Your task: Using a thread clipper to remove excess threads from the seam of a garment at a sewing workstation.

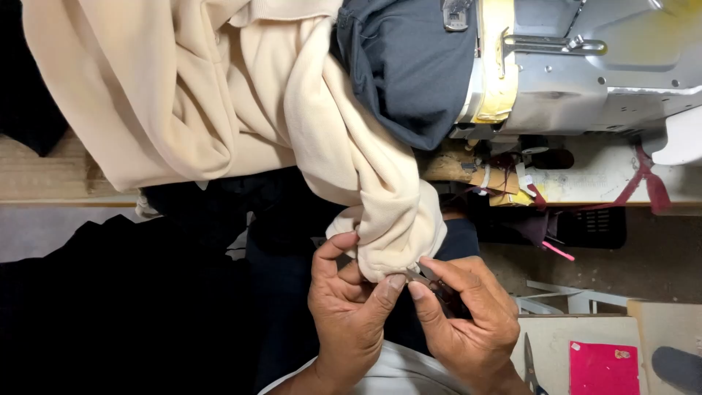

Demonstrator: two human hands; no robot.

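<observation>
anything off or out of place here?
Nothing is damaged or spilled. The cream garment hangs bunched off the table edge, its end pinched by the left hand. The right hand holds small thread snips against it. A dark cloth is draped over the sewing machine.

A cream garment (pixel 219 95) of soft, fleecy knit hangs in heavy folds from the upper left of the view down to the lower middle. Its upper part spreads wide and bunched, draped over a work surface. One long part, like a sleeve, runs diagonally down to the right and ends in a rounded, gathered edge (pixel 387 245). That edge is pinched by fingertips from both sides.

Small thread snips (pixel 423 278), dark metal with narrow blades, lie in the fingers just under the gathered edge. Their tips touch the fabric's lower rim. The rest of the tool is mostly hidden, so whether the blades are closed cannot be told.
</observation>
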